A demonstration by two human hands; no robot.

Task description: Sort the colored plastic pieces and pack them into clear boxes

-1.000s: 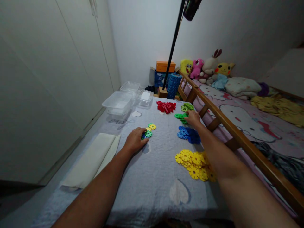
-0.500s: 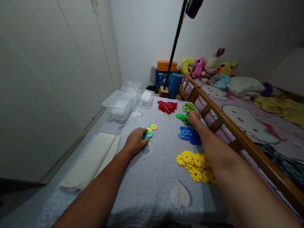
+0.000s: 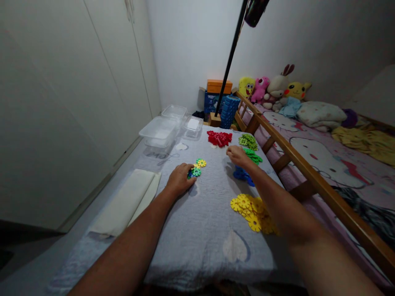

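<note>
My left hand rests on the cloth-covered table with its fingers curled over the near end of a small cluster of flower-shaped interlocking discs. Yellow, green and blue pieces show in that cluster. Raised over the table, my right hand has its fingers pinched together; what they hold, if anything, is hidden. It is beside a pile of green discs and above blue discs, partly covered by my forearm. Nearer to me lies a heap of yellow discs. Red discs and light green discs form piles farther back.
Clear plastic containers stand at the back left. A folded cream cloth lies at the left. Along the right runs a wooden bed rail. A black pole rises behind the table, near a blue foam roller.
My right hand has left the green pile and moved left, off the table surface, its fingers pinched. My left hand stays at the disc cluster. The view has shifted slightly.
</note>
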